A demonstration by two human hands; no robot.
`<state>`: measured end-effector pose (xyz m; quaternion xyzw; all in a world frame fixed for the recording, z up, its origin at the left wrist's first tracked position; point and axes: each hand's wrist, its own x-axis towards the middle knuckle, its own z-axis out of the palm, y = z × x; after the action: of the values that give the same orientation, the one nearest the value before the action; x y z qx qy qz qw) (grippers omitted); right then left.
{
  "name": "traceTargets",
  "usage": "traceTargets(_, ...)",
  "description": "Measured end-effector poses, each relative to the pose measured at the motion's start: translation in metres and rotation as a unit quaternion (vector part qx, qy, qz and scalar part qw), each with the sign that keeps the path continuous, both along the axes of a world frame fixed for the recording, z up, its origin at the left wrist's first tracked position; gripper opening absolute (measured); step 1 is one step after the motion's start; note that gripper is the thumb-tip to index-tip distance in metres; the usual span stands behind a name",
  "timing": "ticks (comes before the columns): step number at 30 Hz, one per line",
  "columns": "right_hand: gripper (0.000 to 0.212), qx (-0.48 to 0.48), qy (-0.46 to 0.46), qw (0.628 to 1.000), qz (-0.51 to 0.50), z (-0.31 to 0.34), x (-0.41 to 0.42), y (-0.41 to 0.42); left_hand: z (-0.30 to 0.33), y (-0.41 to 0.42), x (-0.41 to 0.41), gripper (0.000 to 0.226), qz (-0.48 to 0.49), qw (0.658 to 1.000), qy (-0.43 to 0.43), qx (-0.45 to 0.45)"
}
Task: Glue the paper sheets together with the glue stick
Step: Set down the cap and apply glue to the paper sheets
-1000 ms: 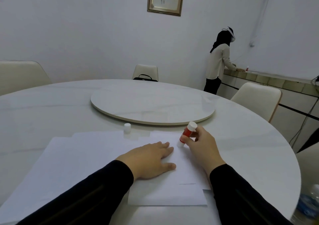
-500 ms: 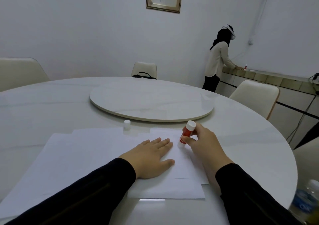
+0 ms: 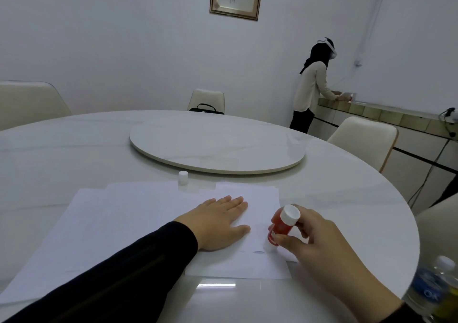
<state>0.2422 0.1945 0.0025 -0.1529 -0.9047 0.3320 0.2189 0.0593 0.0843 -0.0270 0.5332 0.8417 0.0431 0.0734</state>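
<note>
Several white paper sheets lie overlapped on the near part of the round white table. My left hand rests flat on them, fingers together, palm down. My right hand grips a red glue stick with a white end, tilted, its lower tip touching the right sheet near that sheet's right edge. The glue stick's white cap stands on the table just beyond the sheets.
A raised round turntable fills the table's middle. A water bottle stands at the lower right off the table edge. Cream chairs ring the table. A person stands at a counter by the far right wall.
My right hand has drawn the glue stick toward me along the right sheet's edge, from its far part to its near part. My left hand stays flat on the paper.
</note>
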Motion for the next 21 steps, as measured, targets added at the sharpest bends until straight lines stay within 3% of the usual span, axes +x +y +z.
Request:
traceTargets(6, 0.017, -0.064, -0.013, 0.998, 0.021, -0.004, 0.016, 0.001, -0.001, 0.0, -0.001, 0.065, -0.001, 1.0, 0.002, -0.004)
traceTargets(8, 0.018, -0.158, 0.034, 0.987, 0.02, -0.006, 0.015, 0.005, 0.003, 0.001, 0.0, 0.066, 0.013, 1.0, 0.004, -0.01)
traceTargets(12, 0.025, -0.43, 0.207, 0.878, -0.031, -0.009, 0.008, 0.013, 0.013, 0.001, 0.003, 0.067, 0.119, 0.989, 0.087, -0.026)
traceTargets(14, 0.034, -0.478, 0.227, 0.848, -0.031, -0.009, 0.003, 0.014, 0.016, -0.004, 0.005, 0.064, 0.178, 0.97, 0.162, -0.026)
traceTargets(17, 0.033, -0.494, 0.227, 0.838, -0.04, -0.008, -0.004, 0.011, 0.016, -0.019, -0.004, 0.058, 0.204, 0.956, 0.211, 0.022)
traceTargets(19, 0.027, -0.505, 0.225, 0.832, -0.052, -0.008, -0.008, 0.009, 0.014, -0.033, -0.016, 0.048, 0.124, 0.98, 0.124, 0.089)
traceTargets(21, 0.019, -0.51, 0.222, 0.829, -0.053, -0.008, -0.013, 0.007, 0.015, -0.05, -0.022, 0.041, 0.034, 0.996, -0.026, 0.083)
